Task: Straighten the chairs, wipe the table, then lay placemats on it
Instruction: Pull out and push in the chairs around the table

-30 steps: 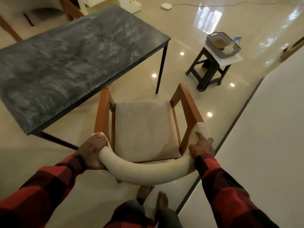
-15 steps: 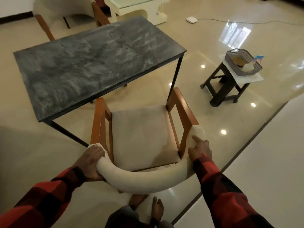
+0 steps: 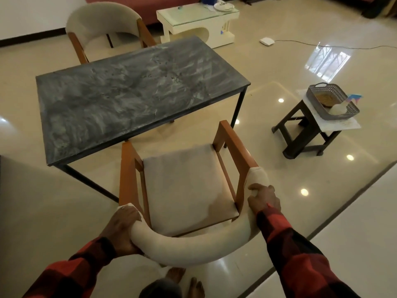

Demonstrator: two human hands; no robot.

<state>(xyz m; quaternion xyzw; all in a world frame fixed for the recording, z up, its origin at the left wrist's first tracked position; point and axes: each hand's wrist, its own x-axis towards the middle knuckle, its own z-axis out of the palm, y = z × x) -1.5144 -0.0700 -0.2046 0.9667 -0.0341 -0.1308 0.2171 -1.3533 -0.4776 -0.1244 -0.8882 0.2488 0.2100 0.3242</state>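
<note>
Both hands on the near chair (image 3: 184, 186) here: the left hand (image 3: 122, 229) is wrapped shut around the left end of its padded, curved backrest, and the right hand (image 3: 264, 198) is closed over the right end, fingers curled across the top of the roll. That wide two-point hold looks chosen for steering, since gripping both ends lets the person turn the chair as well as push it. The chair stands on the floor at the near long edge of the table (image 3: 137, 97), toward its right-hand corner, seat facing the table, front posts just beside the edge but skewed a little to it, so squaring up looks like the job in hand. The dark tabletop is streaked with pale smears and carries no placemats, so wiping and laying are both still ahead. Across the table, at the far long edge near the left corner, a second chair (image 3: 103, 24) sits turned at an angle. Off to the right, well apart, a dark stool (image 3: 300, 134) carries a grey basket (image 3: 330, 100); something pale sits inside it, possibly a cloth, though that's hard to make out from here.
</note>
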